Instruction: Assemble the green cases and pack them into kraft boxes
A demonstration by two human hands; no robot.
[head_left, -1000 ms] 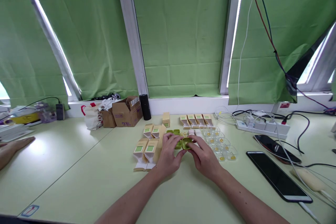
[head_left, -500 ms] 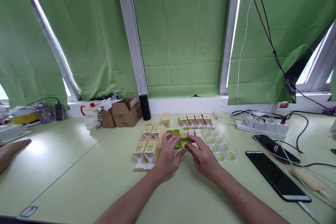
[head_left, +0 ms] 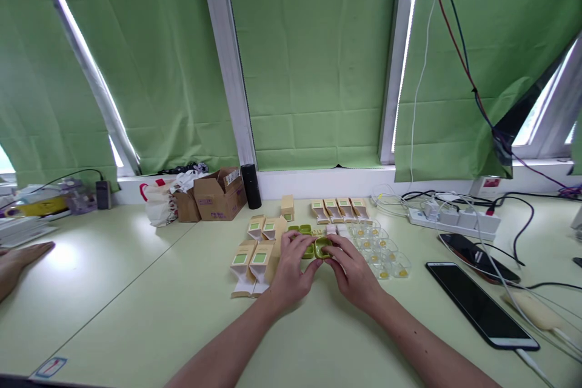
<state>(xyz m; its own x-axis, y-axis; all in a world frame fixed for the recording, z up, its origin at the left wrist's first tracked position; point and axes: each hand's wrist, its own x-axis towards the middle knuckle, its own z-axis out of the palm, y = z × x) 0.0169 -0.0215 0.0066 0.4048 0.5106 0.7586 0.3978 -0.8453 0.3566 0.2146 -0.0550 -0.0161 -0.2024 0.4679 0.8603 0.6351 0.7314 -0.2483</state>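
A small green square box (head_left: 322, 247) is held between both hands, its hollow inside facing me. My left hand (head_left: 293, 267) is closed on its left side, thumb below and fingers above. My right hand (head_left: 352, 270) grips the right side, with a fingertip at the inside. Behind my left fingers sit more green boxes (head_left: 305, 228), partly covered. To the left stand open kraft cartons (head_left: 260, 257) with green labels. Right of my hand lie clear plastic cups (head_left: 384, 257) with yellow centres. Small pale blocks (head_left: 331, 228) lie just beyond the hands.
A row of kraft cartons (head_left: 341, 209) and a single carton (head_left: 287, 207) stand farther back. Phones (head_left: 479, 303), cables and a power strip (head_left: 454, 222) occupy the right. A cardboard box (head_left: 220, 199) and black cylinder (head_left: 251, 185) are behind. Another person's hand (head_left: 25, 260) rests far left.
Both hands stay in place around the green box, which tilts slightly. My right fingers shift a little at its rim and inside. The other person's hand drew back slightly left.
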